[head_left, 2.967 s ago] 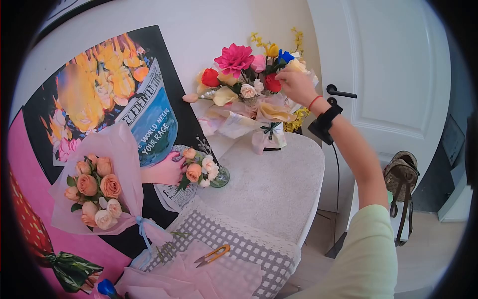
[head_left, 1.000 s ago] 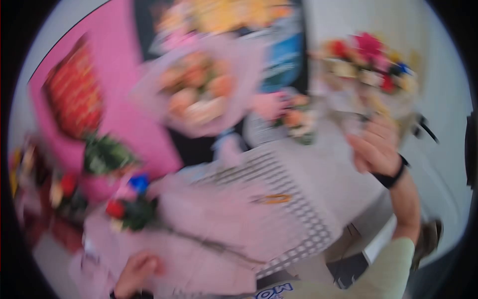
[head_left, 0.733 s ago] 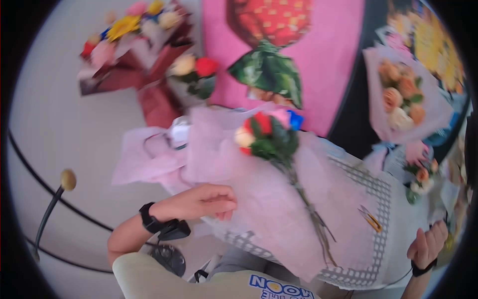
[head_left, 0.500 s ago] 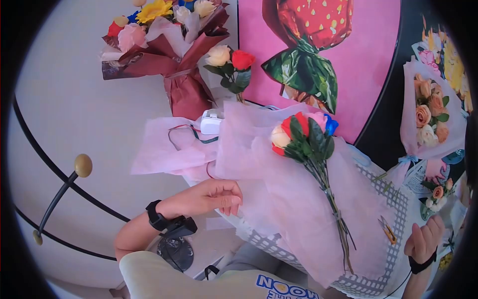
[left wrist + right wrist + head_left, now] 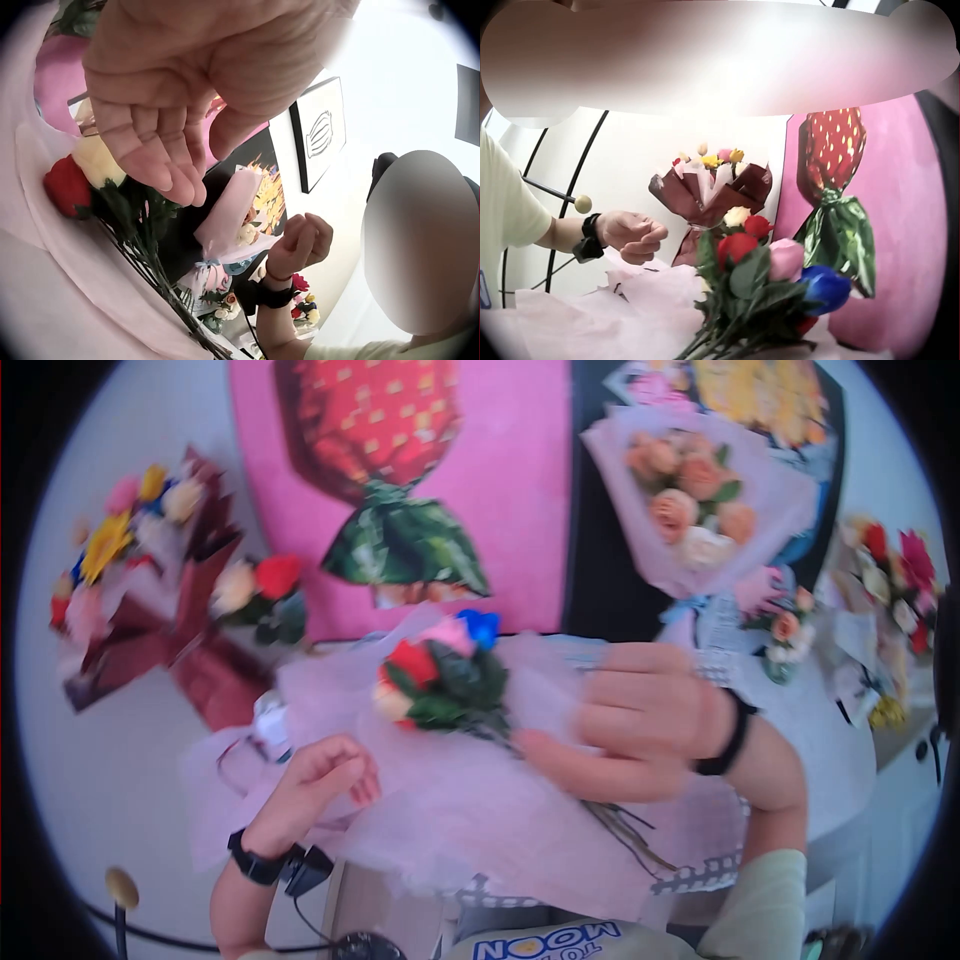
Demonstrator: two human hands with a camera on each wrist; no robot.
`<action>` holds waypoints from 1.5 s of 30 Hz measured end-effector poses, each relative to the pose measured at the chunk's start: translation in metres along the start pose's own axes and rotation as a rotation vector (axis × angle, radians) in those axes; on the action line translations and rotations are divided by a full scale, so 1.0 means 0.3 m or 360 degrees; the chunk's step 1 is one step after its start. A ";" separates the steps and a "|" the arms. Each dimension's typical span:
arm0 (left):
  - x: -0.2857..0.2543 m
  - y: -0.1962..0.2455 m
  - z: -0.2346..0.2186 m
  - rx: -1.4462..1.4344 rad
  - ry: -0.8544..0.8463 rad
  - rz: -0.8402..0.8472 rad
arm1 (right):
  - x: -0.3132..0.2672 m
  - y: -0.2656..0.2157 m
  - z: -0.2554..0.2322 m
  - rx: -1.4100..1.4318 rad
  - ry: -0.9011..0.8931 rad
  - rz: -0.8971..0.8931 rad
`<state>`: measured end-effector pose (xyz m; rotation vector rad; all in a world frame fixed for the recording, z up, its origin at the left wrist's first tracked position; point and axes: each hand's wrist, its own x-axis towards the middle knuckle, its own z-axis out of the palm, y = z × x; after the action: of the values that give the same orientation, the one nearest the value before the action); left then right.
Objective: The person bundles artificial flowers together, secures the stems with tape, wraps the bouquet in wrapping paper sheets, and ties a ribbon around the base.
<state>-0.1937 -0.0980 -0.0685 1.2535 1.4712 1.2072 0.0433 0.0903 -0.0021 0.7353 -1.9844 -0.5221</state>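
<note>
A loose bunch of roses (image 5: 440,685), red, pink, cream and blue with dark green leaves, lies on thin pink wrapping paper (image 5: 440,840). My right hand (image 5: 635,720), blurred and back upward, is over the bunch's stems and covers part of them. In the left wrist view the right hand (image 5: 300,244) has loosely curled fingers with nothing visible in them. My left hand (image 5: 315,785) hovers beside the flower heads over the paper's left part, fingers loosely bent and empty. The left wrist view shows its palm above the roses (image 5: 71,187).
A burgundy-wrapped bouquet (image 5: 215,670) and two roses (image 5: 255,588) stand at the left. Pink and black painted panels (image 5: 520,490) lean behind. Right of centre are a peach rose bouquet (image 5: 700,480), a small flower vase (image 5: 785,665) and a mixed bouquet (image 5: 855,640). Checked cloth (image 5: 720,872) lies beneath.
The view swung left, then partly back. My right hand left the mixed bouquet at the right, empty, and came over the rose stems. My left hand stays loosely bent near the paper.
</note>
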 end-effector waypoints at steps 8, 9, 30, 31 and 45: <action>0.043 -0.023 0.019 0.0053 0.0015 -0.0076 | -0.153 -0.058 0.161 0.0405 -0.1120 0.0876; 0.047 -0.027 0.018 0.0045 -0.0005 -0.0063 | -0.170 -0.067 0.167 0.0388 -0.1137 0.0885; 0.027 -0.057 0.101 -0.0037 -0.0143 -0.0209 | -0.254 -0.177 0.250 0.1010 -0.0990 0.1908; 0.028 -0.057 0.105 -0.0076 -0.0146 -0.0209 | -0.259 -0.178 0.254 0.1030 -0.0864 0.1947; 0.161 -0.040 0.223 -0.0416 -0.0058 -0.0121 | -0.236 -0.166 0.269 0.1272 -0.0179 0.1923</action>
<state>-0.1381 -0.0408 -0.0932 1.0291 1.2760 1.2730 0.0149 0.1073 -0.1158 -0.1690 -2.2951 0.9927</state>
